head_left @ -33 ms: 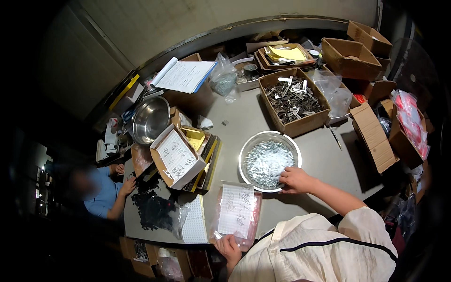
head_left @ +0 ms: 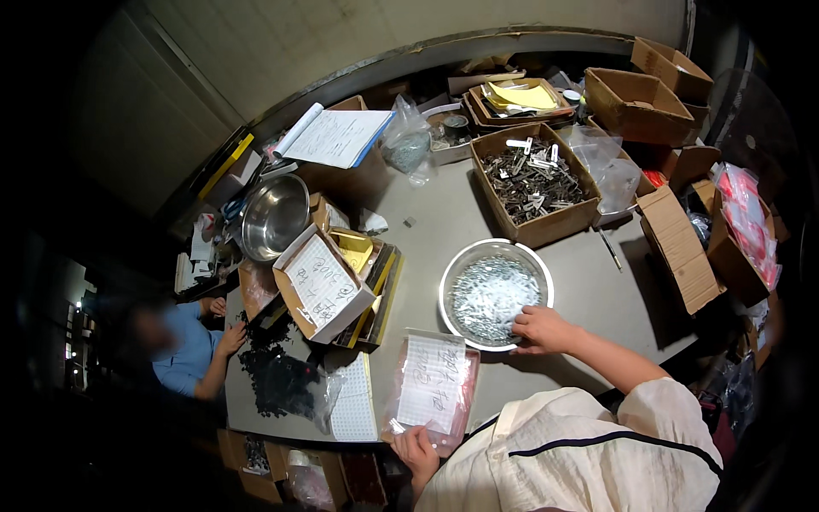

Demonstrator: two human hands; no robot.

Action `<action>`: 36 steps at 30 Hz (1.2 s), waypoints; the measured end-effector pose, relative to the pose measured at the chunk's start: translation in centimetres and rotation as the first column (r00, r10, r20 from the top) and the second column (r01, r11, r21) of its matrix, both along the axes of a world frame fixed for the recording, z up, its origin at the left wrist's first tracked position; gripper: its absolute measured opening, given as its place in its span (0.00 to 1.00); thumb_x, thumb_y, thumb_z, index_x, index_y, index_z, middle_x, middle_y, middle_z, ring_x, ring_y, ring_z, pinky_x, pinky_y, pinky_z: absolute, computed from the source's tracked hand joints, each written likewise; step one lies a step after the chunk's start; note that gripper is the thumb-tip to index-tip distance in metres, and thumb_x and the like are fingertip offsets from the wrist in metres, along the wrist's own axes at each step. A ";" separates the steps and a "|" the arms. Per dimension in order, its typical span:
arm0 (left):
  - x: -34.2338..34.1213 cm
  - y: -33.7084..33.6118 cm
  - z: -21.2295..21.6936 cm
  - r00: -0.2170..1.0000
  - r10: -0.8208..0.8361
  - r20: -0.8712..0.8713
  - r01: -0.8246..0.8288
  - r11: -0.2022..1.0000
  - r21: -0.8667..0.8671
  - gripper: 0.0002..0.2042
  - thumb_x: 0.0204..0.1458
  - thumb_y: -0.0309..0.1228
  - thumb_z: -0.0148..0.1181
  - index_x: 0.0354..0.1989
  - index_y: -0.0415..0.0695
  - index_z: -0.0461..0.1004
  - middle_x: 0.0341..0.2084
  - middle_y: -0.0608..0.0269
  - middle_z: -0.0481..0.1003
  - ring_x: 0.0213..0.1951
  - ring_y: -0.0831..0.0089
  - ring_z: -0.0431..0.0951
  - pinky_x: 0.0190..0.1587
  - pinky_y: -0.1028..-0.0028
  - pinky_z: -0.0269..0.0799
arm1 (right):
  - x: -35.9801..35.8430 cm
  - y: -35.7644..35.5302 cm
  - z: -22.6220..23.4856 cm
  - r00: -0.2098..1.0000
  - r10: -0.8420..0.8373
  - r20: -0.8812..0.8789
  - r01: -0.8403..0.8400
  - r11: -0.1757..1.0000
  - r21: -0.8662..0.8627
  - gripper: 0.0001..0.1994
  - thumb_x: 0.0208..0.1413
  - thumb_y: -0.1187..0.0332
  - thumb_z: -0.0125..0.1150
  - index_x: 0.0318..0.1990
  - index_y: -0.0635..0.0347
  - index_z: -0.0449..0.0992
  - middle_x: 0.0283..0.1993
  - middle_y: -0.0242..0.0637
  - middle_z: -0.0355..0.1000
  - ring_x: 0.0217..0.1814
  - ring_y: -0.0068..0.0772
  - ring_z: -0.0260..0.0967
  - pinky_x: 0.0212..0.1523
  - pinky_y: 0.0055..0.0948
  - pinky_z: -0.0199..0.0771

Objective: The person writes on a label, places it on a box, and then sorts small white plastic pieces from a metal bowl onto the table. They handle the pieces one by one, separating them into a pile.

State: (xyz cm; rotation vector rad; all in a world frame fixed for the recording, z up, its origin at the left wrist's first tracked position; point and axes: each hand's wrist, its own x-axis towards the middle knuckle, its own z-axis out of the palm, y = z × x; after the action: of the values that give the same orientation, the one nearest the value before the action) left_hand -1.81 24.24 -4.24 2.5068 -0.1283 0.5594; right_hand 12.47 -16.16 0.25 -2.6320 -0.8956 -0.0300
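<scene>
A round steel bowl (head_left: pixel 448 309) full of small shiny metal parts (head_left: pixel 493 294) stands on the table in front of me. My right hand (head_left: pixel 542 330) is closed over its near right rim, fingertips at the edge of the parts. Left of the bowl and nearer to me lies a clear plastic bag (head_left: pixel 391 401) with pinkish contents and a white handwritten sheet (head_left: pixel 431 375) on top. My left hand (head_left: pixel 416 452) is at the bag's near edge, fingers curled together. A small white piece (head_left: pixel 396 426) shows at its fingertips; what the fingers grip is partly hidden.
A cardboard box (head_left: pixel 531 232) of dark and white metal pieces stands beyond the bowl. Boxes (head_left: pixel 333 320), an empty-looking steel bowl (head_left: pixel 275 218) and a clipboard (head_left: pixel 337 136) sit left. A pen (head_left: pixel 610 250) lies right. A co-worker (head_left: pixel 192 350) handles black parts (head_left: pixel 277 380).
The bowl of metal parts has shifted slightly to the right, with my right hand on its rim. My left hand and the bag have stayed almost where they were.
</scene>
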 end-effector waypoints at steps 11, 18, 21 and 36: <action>6.1 -5.2 0.2 0.998 0.030 0.048 -0.029 0.999 -0.016 0.04 0.59 0.31 0.63 0.35 0.45 0.79 0.29 0.62 0.77 0.36 0.56 0.74 0.46 0.59 0.62 | -9.0 -6.2 1.8 0.962 -0.268 -0.057 0.269 0.963 0.016 0.20 0.47 0.50 0.74 0.33 0.57 0.76 0.35 0.38 0.69 0.43 0.44 0.71 0.45 0.42 0.71; 18.7 -11.9 -0.7 0.997 0.015 0.074 -0.009 0.997 -0.083 0.07 0.61 0.35 0.59 0.37 0.45 0.79 0.35 0.60 0.80 0.42 0.58 0.75 0.52 0.59 0.62 | -9.8 -5.2 1.1 0.951 -0.308 0.019 0.307 0.951 0.044 0.19 0.48 0.52 0.74 0.32 0.58 0.76 0.35 0.39 0.69 0.41 0.45 0.71 0.44 0.42 0.71; 24.0 -14.3 -1.1 0.994 0.013 0.105 0.000 0.993 -0.119 0.08 0.62 0.36 0.59 0.38 0.45 0.78 0.35 0.60 0.80 0.43 0.59 0.75 0.53 0.59 0.61 | -9.9 -4.7 1.2 0.943 -0.332 0.026 0.330 0.942 0.061 0.19 0.48 0.51 0.74 0.31 0.58 0.75 0.34 0.39 0.68 0.41 0.45 0.71 0.44 0.42 0.70; 38.2 -15.9 0.5 0.956 -0.291 0.036 0.176 0.469 -0.866 0.05 0.59 0.27 0.62 0.40 0.38 0.78 0.34 0.63 0.79 0.37 0.74 0.77 0.46 0.74 0.71 | -6.4 -2.0 -0.7 0.870 -0.493 -0.002 0.490 0.864 0.118 0.25 0.48 0.39 0.71 0.25 0.53 0.75 0.28 0.33 0.67 0.31 0.42 0.69 0.37 0.42 0.66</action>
State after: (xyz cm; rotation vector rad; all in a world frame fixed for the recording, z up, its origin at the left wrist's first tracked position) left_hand 36.39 8.29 -3.70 1.4624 -0.1066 0.2405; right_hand 6.05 -18.15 -0.41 -2.6803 -0.1959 -0.2410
